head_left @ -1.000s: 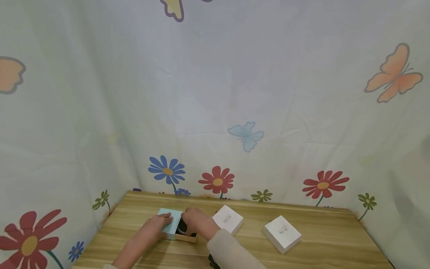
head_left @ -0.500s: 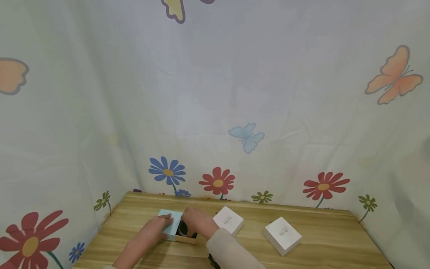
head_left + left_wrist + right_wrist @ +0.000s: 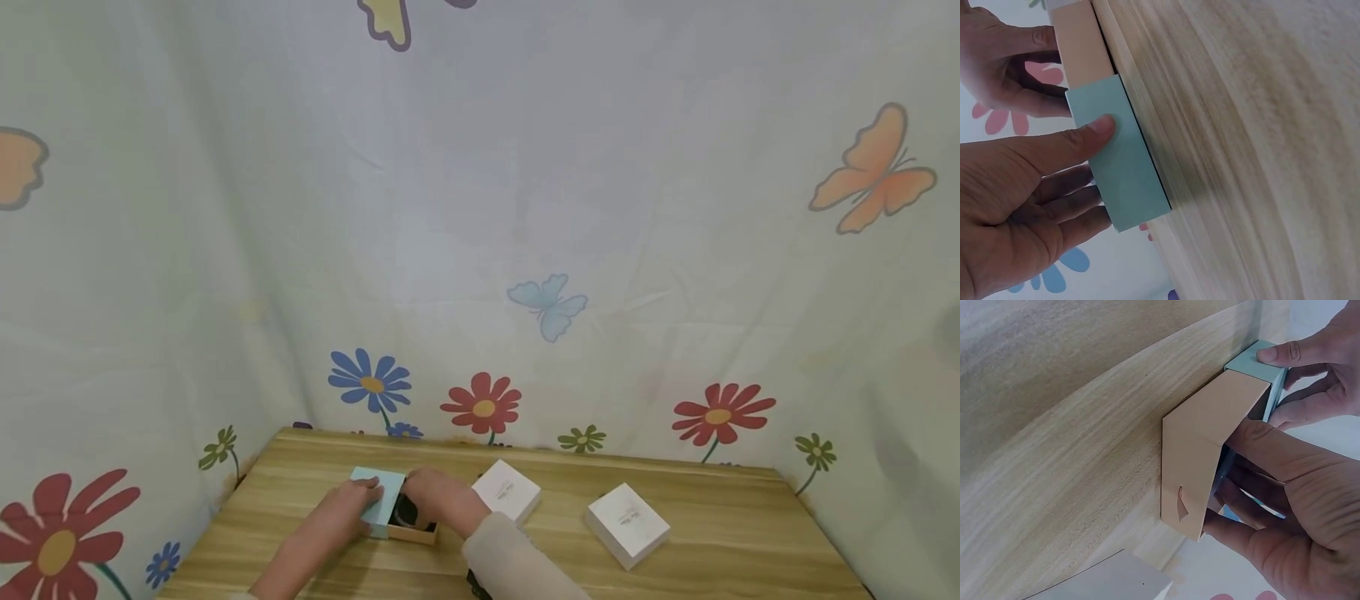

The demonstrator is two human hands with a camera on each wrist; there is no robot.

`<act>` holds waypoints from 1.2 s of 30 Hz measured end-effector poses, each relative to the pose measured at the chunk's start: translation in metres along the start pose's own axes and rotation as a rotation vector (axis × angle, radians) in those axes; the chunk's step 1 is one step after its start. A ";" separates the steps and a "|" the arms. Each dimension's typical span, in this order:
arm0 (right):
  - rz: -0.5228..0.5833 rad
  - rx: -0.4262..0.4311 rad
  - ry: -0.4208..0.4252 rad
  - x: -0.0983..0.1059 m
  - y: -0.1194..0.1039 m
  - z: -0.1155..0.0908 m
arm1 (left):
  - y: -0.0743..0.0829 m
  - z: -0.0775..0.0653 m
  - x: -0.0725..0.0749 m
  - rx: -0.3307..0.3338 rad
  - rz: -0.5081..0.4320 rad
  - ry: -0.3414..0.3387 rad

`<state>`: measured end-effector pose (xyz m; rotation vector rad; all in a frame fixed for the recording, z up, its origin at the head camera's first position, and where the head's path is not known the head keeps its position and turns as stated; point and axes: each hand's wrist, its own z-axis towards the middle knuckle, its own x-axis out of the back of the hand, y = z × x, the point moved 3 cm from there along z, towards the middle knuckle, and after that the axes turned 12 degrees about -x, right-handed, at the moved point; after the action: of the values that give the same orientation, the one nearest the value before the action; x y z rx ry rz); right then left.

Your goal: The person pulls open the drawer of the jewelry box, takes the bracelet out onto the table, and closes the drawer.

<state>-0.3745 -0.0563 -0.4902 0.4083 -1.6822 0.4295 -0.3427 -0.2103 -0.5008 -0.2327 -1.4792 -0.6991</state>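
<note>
A light blue box sleeve (image 3: 387,493) lies on the table with its tan drawer (image 3: 412,535) slid partly out to the right. My left hand (image 3: 341,510) grips the sleeve, thumb along its near side in the left wrist view and the other fingers behind it. My right hand (image 3: 442,498) reaches into the drawer from above, thumb and fingers curled about a dark rounded thing that looks like a black watch (image 3: 405,510). Most of it is hidden by the hand and the drawer walls. A small ribbon tab (image 3: 1182,505) shows on the drawer's end in the right wrist view.
Right of the drawer sits a white box (image 3: 510,490), partly behind my right forearm. A second white box (image 3: 628,523) stands farther right. A black item (image 3: 476,586) shows beside my right sleeve. Flowered cloth (image 3: 570,358) hangs behind the wooden table (image 3: 720,533).
Both hands stay at the box. The dark thing in the drawer has shifted slightly under my right fingers, and its pale curved edge shows less now. The view has moved a little.
</note>
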 end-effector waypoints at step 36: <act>0.047 0.141 -0.016 0.005 0.009 0.006 | 0.013 0.008 0.006 -0.054 0.208 0.052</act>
<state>-0.3848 -0.0519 -0.4869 0.4775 -1.6850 0.5837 -0.3429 -0.1974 -0.4913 -0.4007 -1.3648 -0.5734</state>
